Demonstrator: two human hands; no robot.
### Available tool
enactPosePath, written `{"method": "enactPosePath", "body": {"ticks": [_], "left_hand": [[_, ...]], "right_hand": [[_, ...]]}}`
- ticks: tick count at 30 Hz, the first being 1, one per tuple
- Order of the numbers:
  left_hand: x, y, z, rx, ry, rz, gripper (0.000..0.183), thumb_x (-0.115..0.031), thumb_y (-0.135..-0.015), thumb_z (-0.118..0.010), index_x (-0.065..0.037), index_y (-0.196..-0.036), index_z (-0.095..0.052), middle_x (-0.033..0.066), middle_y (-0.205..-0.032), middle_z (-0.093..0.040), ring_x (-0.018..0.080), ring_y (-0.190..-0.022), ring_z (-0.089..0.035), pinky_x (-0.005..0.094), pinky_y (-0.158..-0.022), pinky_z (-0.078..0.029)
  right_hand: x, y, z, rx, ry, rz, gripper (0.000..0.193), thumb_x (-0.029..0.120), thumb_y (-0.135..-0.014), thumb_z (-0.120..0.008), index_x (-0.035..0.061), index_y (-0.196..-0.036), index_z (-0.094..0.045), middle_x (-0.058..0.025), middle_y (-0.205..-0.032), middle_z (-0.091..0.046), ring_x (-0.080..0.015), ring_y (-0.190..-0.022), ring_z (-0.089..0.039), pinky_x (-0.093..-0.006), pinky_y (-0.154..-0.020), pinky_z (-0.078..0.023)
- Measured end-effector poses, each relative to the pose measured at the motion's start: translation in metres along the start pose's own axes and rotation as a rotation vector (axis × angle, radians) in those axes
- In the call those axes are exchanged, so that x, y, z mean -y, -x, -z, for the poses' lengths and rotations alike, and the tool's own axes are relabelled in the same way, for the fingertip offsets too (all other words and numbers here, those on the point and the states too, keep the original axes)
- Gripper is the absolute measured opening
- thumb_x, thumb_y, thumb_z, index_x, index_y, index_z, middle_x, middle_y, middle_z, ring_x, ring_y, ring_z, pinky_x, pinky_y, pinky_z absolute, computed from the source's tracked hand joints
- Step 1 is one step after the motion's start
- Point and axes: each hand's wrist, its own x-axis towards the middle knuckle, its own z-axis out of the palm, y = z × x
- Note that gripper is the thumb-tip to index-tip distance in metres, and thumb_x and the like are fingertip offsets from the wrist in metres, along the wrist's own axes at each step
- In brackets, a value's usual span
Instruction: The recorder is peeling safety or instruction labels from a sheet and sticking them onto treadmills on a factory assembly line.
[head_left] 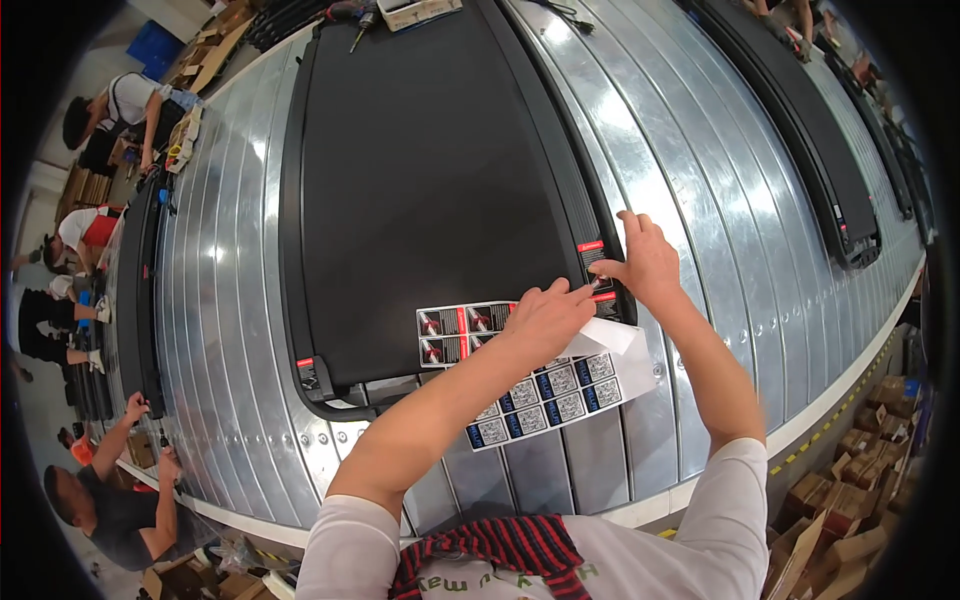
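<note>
A treadmill deck with a black belt lies in front of me between dark side rails. At its near right corner, my right hand rests on the rail, thumb on a small red-and-black label and index finger stretched forward. My left hand reaches in from the left, its fingertips meeting the right thumb at the labels. Beneath the left hand is a sheet of warning stickers, partly covered; its white right end curls up. A second sheet, of blue-and-black square-code stickers, lies closer to me. The left thumb is hidden.
The deck stands on a metal slatted table. Another dark deck lies to the right, and a dark frame to the left, with people working beside it. A power drill and a parts box sit at the far end. Cardboard boxes fill the lower right.
</note>
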Motion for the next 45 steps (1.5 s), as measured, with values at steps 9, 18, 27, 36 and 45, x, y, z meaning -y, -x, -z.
{"method": "enactPosePath", "body": {"ticks": [9,18,27,36,45], "left_hand": [[-0.021,0.004,0.027,0.154,-0.062,-0.06,0.016,-0.009,-0.069,-0.056,-0.005,-0.084,-0.055,0.0078,-0.081,-0.055,0.025,-0.079,-0.057,0.035,-0.063,-0.051],[-0.083,0.208,0.186,-0.327,0.656,0.282,0.021,-0.027,-0.085,-0.049,-0.006,-0.09,-0.054,0.0122,-0.07,-0.058,0.0233,-0.066,-0.059,0.0324,-0.059,-0.045],[-0.076,0.363,0.132,-1.032,1.314,0.659,0.032,-0.019,-0.084,-0.055,0.002,-0.108,-0.053,0.006,-0.098,-0.059,0.0113,-0.087,-0.054,0.0265,-0.076,-0.044],[-0.094,0.459,0.139,-1.049,1.436,0.47,0.029,-0.015,-0.083,-0.055,0.001,-0.107,-0.052,0.0079,-0.102,-0.058,0.0145,-0.091,-0.055,0.0288,-0.081,-0.044],[-0.099,0.514,0.154,-1.039,1.607,0.306,0.025,-0.015,-0.085,-0.053,0.001,-0.103,-0.053,0.0071,-0.097,-0.06,0.013,-0.086,-0.057,0.0271,-0.079,-0.045]], "right_hand": [[-0.024,-0.009,-0.044,-0.109,-0.781,-0.313,0.079,0.032,-0.065,-0.073,-0.006,-0.123,-0.033,-0.0232,-0.11,-0.05,-0.028,-0.098,-0.052,-0.0323,-0.083,-0.042],[-0.019,0.035,-0.062,-0.379,-0.399,-0.119,0.049,0.025,-0.083,-0.053,-0.0065,-0.117,-0.04,-0.0227,-0.115,-0.045,-0.0353,-0.109,-0.042,-0.0389,-0.094,-0.032],[0.251,0.18,0.075,0.436,-1.631,0.265,0.036,0.014,-0.088,-0.045,-0.0025,-0.119,-0.041,-0.0125,-0.107,-0.055,-0.0152,-0.096,-0.053,-0.0276,-0.083,-0.041],[0.336,0.243,0.096,0.324,-1.592,0.324,0.018,0.006,-0.084,-0.052,-0.0025,-0.1,-0.054,-0.0069,-0.087,-0.062,-0.0077,-0.075,-0.057,-0.0216,-0.067,-0.046],[0.434,0.271,0.091,-0.333,-0.645,0.668,0.053,0.012,-0.065,-0.068,0.0043,-0.112,-0.046,-0.0154,-0.108,-0.049,-0.0312,-0.103,-0.044,-0.0377,-0.086,-0.035]]}}
